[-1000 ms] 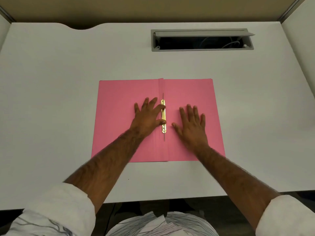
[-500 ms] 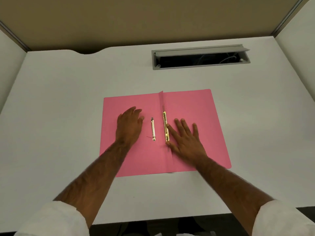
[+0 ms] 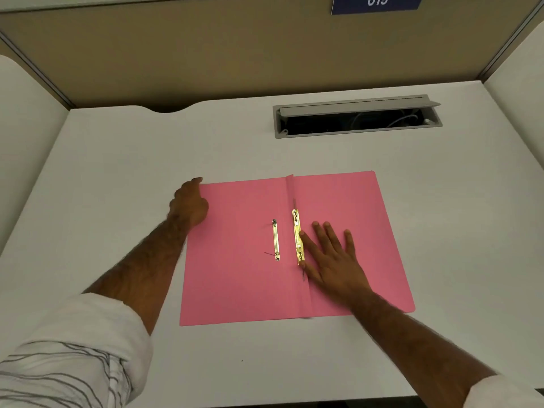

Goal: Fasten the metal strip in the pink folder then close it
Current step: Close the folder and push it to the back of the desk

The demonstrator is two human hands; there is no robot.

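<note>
A blue sign (image 3: 377,3) on the back wall above the surface (image 3: 117,160) carries the white number "015"; no other writing can be read. The pink folder (image 3: 241,290) lies open and flat in the middle of the surface, its fold running from far to near. Along the fold sits the gold fastener bar (image 3: 297,240). The loose metal strip (image 3: 275,240) lies on the left page, just beside the fold and parallel to it, not touching the bar.

The right hand (image 3: 332,260) rests flat on the right page, fingers spread, thumb at the near end of the bar; its grip is wide and holds nothing. The left hand (image 3: 190,204) is at the far left corner of the folder, fingers curled at the edge; I cannot tell if the grip holds the cover.

A grey cable slot (image 3: 356,116) with raised lid is near the far right edge. The surface is bare on all sides of the folder.
</note>
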